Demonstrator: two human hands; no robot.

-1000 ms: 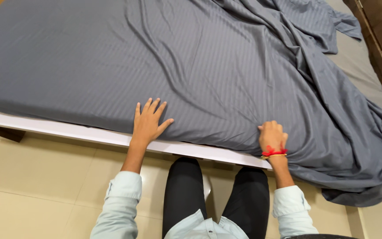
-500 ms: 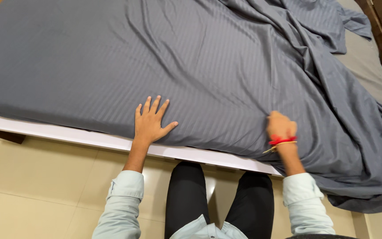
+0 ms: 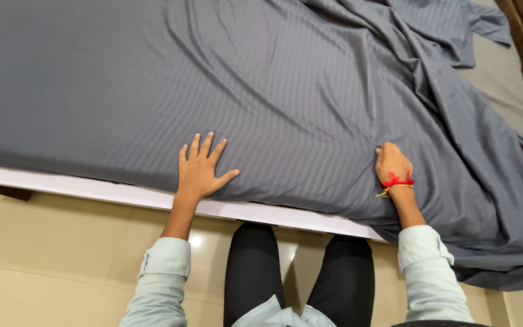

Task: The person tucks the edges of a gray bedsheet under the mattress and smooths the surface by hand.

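The grey striped sheet (image 3: 286, 91) is spread over the bed, smooth toward nine o'clock and bunched in folds toward two o'clock, where it spills past the white bed edge (image 3: 92, 189). The left hand (image 3: 200, 169) is laid flat with fingers splayed near the edge, apparently as an anchor. At three o'clock from it, the right hand (image 3: 393, 165) is curled shut with cloth apparently pinched, wrist bent.

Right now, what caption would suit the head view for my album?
Left hand flat on a grey striped bedsheet, right hand bunching it near the bed edge.
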